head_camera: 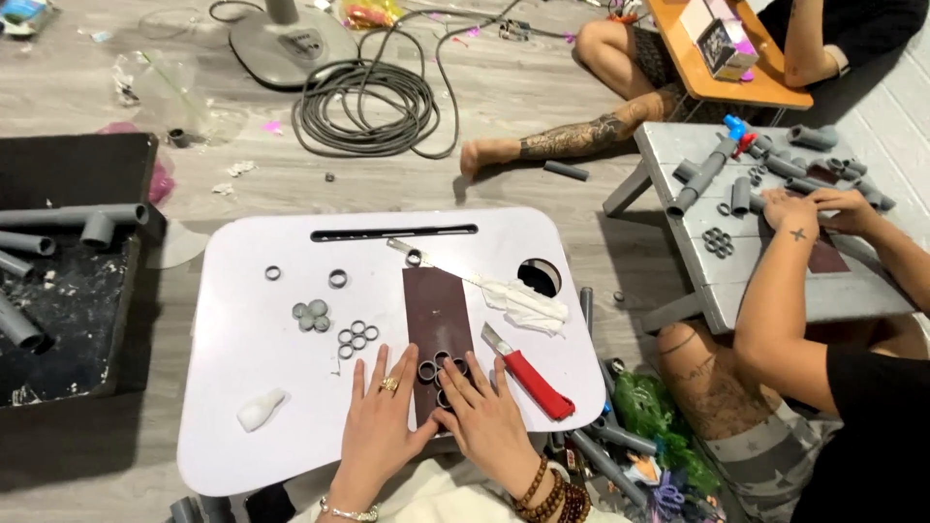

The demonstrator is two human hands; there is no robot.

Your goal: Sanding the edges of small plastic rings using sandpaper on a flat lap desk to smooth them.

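Observation:
My left hand [381, 421] lies flat on the white lap table [252, 358], fingers spread, beside a dark brown sandpaper sheet [436, 300]. My right hand [484, 412] presses a cluster of grey pipe rings [436, 370] onto the sheet's near end, fingertips touching the rings. Left of the sheet lie another glued ring cluster [356, 339], a group of grey caps [311, 315] and two loose rings [337, 279]. A red-handled utility knife [528, 378] rests right of my right hand.
A metal ruler [426, 261] and crumpled white tissue [528, 302] lie on the table. A black box with grey pipes [58, 291] sits left. At the right, another person's hands [814, 208] work at a grey table with pipe pieces. A coiled cable [363, 107] lies on the floor.

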